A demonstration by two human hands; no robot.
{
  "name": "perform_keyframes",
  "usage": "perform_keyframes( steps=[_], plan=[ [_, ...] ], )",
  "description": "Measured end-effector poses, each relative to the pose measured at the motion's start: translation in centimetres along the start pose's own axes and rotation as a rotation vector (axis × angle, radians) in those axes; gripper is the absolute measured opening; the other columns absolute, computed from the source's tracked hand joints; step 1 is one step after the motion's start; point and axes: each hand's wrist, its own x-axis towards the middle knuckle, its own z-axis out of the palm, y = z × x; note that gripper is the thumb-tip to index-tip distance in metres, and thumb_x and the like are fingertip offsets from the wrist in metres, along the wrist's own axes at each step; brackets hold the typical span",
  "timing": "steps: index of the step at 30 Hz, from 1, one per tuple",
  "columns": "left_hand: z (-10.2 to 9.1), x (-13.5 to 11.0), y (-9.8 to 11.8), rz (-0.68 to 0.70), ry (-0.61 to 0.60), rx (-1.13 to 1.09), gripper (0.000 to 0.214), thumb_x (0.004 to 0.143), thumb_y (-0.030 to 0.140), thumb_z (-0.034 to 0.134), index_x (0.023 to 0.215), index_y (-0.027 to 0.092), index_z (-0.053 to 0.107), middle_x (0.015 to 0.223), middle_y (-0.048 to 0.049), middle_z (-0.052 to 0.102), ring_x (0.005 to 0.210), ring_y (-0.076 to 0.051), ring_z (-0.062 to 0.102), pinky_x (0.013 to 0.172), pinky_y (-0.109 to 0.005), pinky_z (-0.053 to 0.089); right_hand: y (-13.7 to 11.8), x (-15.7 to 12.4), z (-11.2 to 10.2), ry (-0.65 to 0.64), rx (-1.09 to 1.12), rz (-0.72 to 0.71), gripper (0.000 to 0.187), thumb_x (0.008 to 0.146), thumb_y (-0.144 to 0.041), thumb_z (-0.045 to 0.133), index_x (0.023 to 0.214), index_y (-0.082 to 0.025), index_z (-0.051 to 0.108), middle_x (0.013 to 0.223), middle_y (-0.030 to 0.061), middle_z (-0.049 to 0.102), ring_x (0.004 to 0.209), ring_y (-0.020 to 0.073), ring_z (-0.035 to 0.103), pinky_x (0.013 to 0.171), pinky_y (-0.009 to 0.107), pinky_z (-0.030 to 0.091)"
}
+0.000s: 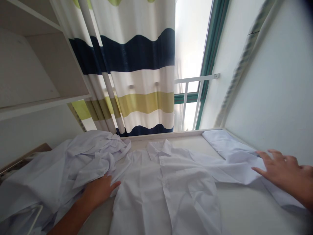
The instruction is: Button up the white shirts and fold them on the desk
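Note:
A white button-front shirt (151, 192) lies spread on the white surface, its collar (158, 148) at the far end and its body toward me. My left hand (99, 189) is by the shirt's left sleeve, against a heap of crumpled white cloth (90, 153). Its thumb points out to the right; the other fingers show only in part. On the other side, my right hand (281, 169) is at the end of the outstretched right sleeve (234, 166), fingers spread and bent. No cloth is visibly gripped in it.
A folded white cloth (220, 140) lies in the far right corner, and more white fabric (281, 195) runs below my right hand. A thin white hanger-like rod (35, 218) shows at lower left. Shelves (44, 101), a striped curtain (137, 52) and a white railing (195, 79) stand around.

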Motion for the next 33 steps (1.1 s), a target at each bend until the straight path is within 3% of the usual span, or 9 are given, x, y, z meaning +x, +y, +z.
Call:
perform_keyframes(
  steps=[3, 5, 7, 10, 13, 16, 20, 29, 33],
  plan=[
    [-3.4, 0.8, 3.1, 0.022, 0.021, 0.035, 0.049, 0.093, 0.057, 0.039, 0.083, 0.02, 0.07, 0.094, -0.0156, 0.074, 0.09, -0.036, 0.069, 0.079, -0.047, 0.049, -6.5, 1.1, 1.0, -0.112, -0.121, -0.061, 0.052, 0.079, -0.062, 0.05, 0.117, -0.031, 0.067, 0.137, 0.0203, 0.057, 0.117, 0.0506, 0.052, 0.087, 0.072, 0.037],
    [-5.2, 2.7, 6.2, 0.104, 0.073, -0.022, 0.049, 0.097, 0.052, 0.035, 0.084, 0.021, 0.07, 0.092, -0.0136, 0.074, 0.085, -0.032, 0.069, 0.079, -0.044, 0.049, -12.0, 2.5, 2.1, -0.305, 0.056, -0.193, 0.047, 0.091, -0.056, 0.043, 0.121, -0.027, 0.064, 0.134, 0.0143, 0.061, 0.119, 0.0393, 0.056, 0.096, 0.06, 0.044],
    [-5.7, 5.6, 9.4, 0.28, 0.16, -0.129, 0.047, 0.1, 0.046, 0.032, 0.096, 0.021, 0.071, 0.104, -0.0137, 0.073, 0.097, -0.03, 0.069, 0.087, -0.042, 0.049, -17.6, 3.9, 3.9, -0.46, 0.237, -0.313, 0.048, 0.097, -0.056, 0.037, 0.128, -0.028, 0.061, 0.14, 0.0099, 0.059, 0.128, 0.0312, 0.054, 0.105, 0.051, 0.043],
    [-3.8, 10.8, 13.3, 0.45, 0.227, -0.267, 0.052, 0.102, 0.044, 0.031, 0.138, 0.017, 0.056, 0.149, -0.0143, 0.052, 0.139, -0.027, 0.046, 0.114, -0.041, 0.034, -24.5, 5.3, 7.7, -0.634, 0.328, -0.42, 0.06, 0.099, -0.06, 0.033, 0.15, -0.029, 0.044, 0.16, 0.0083, 0.04, 0.146, 0.0294, 0.036, 0.118, 0.051, 0.03],
    [-0.3, 14.9, 15.1, 0.483, 0.151, -0.27, 0.065, 0.101, 0.052, 0.032, 0.156, 0.018, 0.035, 0.164, -0.0104, 0.031, 0.154, -0.028, 0.021, 0.121, -0.047, 0.025, -28.7, 5.9, 11.6, -0.817, 0.33, -0.438, 0.075, 0.098, -0.067, 0.03, 0.162, -0.03, 0.016, 0.169, 0.0078, 0.014, 0.155, 0.0311, 0.015, 0.121, 0.057, 0.019],
    [2.5, 16.8, 14.4, 0.482, 0.079, -0.264, 0.072, 0.1, 0.06, 0.027, 0.16, 0.019, 0.023, 0.167, -0.0095, 0.021, 0.155, -0.03, 0.014, 0.121, -0.055, 0.021, -29.8, 6.1, 14.3, -0.925, 0.317, -0.472, 0.077, 0.097, -0.07, 0.024, 0.162, -0.033, 0.008, 0.169, 0.0054, 0.006, 0.155, 0.0328, 0.006, 0.119, 0.067, 0.008],
    [4.3, 17.5, 11.5, 0.512, 0.06, -0.249, 0.071, 0.101, 0.061, 0.025, 0.162, 0.026, 0.015, 0.169, -0.0048, 0.013, 0.156, -0.025, 0.01, 0.125, -0.052, 0.009, -28.5, 5.9, 16.0, -0.898, 0.269, -0.572, 0.074, 0.098, -0.069, 0.027, 0.161, -0.036, 0.007, 0.169, 0.0055, 0.008, 0.155, 0.0349, 0.006, 0.114, 0.073, -0.003],
    [5.2, 18.4, 8.8, 0.484, 0.001, -0.165, 0.082, 0.096, 0.071, 0.027, 0.162, 0.028, 0.006, 0.169, -0.0038, 0.009, 0.156, -0.029, 0.006, 0.124, -0.053, 0.008, -27.2, 5.8, 16.6, -0.887, 0.206, -0.622, 0.072, 0.096, -0.071, 0.03, 0.159, -0.043, 0.007, 0.169, 0.0018, 0.005, 0.155, 0.0378, 0.002, 0.111, 0.078, -0.004],
    [4.8, 18.2, 9.1, 0.372, 0.005, -0.15, 0.077, 0.097, 0.069, 0.025, 0.162, 0.028, 0.016, 0.169, -0.0077, 0.012, 0.156, -0.034, 0.007, 0.123, -0.057, 0.012, -27.2, 6.6, 16.0, -0.912, 0.241, -0.558, 0.063, 0.098, -0.069, 0.026, 0.157, -0.046, 0.023, 0.169, -0.0014, 0.008, 0.154, 0.0397, 0.001, 0.11, 0.08, 0.0]
  ],
)
